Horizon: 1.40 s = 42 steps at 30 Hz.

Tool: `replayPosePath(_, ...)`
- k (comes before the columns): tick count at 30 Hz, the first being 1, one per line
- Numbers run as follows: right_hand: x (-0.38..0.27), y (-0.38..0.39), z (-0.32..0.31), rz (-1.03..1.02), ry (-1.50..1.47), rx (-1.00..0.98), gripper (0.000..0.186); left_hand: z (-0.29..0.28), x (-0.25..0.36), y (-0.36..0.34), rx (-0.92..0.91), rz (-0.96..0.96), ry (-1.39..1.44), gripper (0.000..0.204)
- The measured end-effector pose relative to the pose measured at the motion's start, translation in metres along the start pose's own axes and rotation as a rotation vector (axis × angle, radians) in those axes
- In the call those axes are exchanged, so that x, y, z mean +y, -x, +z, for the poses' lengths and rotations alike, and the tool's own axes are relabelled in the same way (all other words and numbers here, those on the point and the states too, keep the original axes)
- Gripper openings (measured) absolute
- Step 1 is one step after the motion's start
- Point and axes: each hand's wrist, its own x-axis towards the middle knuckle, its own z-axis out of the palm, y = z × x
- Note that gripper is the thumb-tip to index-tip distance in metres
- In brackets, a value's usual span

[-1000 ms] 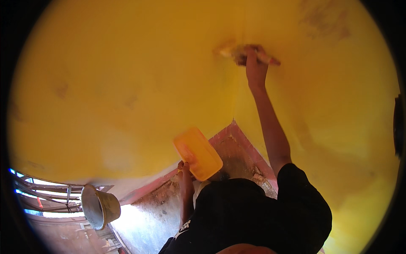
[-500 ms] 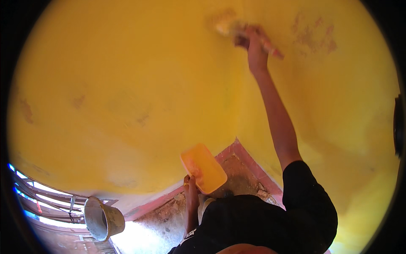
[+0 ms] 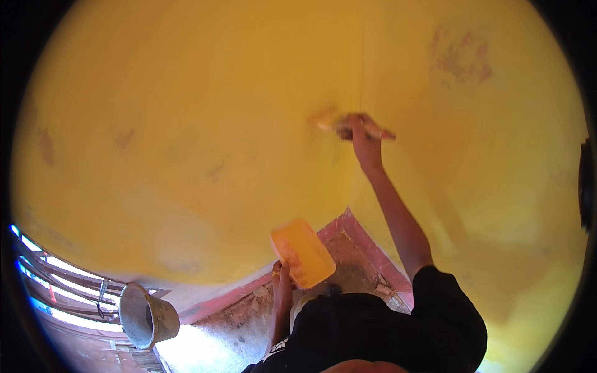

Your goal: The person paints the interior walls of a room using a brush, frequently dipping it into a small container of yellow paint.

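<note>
My right hand grips a paintbrush by its handle, with the bristle end pointing left against the yellow wall, close to the corner. The bristles are blurred. Lower down, in front of my body, my left hand holds an orange plastic tub by its near left edge, thumb on the rim. Paint smears show inside the tub. My left fingers behind it are partly hidden.
A worn bucket hangs or stands at the lower left, beside slatted bars. A pink skirting band runs along the wall's foot above a floor with rubble. Bare patches mark the wall at upper right.
My right hand has moved the paintbrush down along the wall near the corner. The tub in my left hand has shifted only slightly downward.
</note>
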Motion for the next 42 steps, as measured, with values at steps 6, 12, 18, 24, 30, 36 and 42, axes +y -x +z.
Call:
replayPosePath(6,-0.138,-0.088,0.067,-0.416,-0.022,-0.091,0.027,-0.011,-0.001,0.008,0.038,0.003,0.030,0.047)
replayPosePath(12,-0.140,-0.087,0.079,-0.452,-0.050,-0.051,0.030,-0.027,0.001,0.020,0.113,0.061,0.063,0.049)
replayPosePath(18,0.035,0.015,0.017,-0.163,-0.108,-0.036,0.028,-0.048,-0.001,0.037,0.164,0.063,0.075,0.047)
replayPosePath(24,0.106,0.076,-0.009,0.031,-0.033,-0.009,0.025,-0.076,-0.016,0.049,0.199,0.071,0.027,0.045)
replayPosePath(30,0.029,0.025,0.021,-0.023,0.078,-0.008,0.026,-0.083,-0.016,0.068,0.183,0.063,0.034,0.046)
replayPosePath(36,-0.122,-0.062,0.079,-0.318,0.039,-0.123,0.032,-0.089,-0.022,0.080,0.187,0.087,0.079,0.048)
replayPosePath(42,-0.130,-0.066,0.111,-0.506,-0.174,-0.144,0.034,-0.090,-0.020,0.086,0.205,0.073,0.101,0.047)
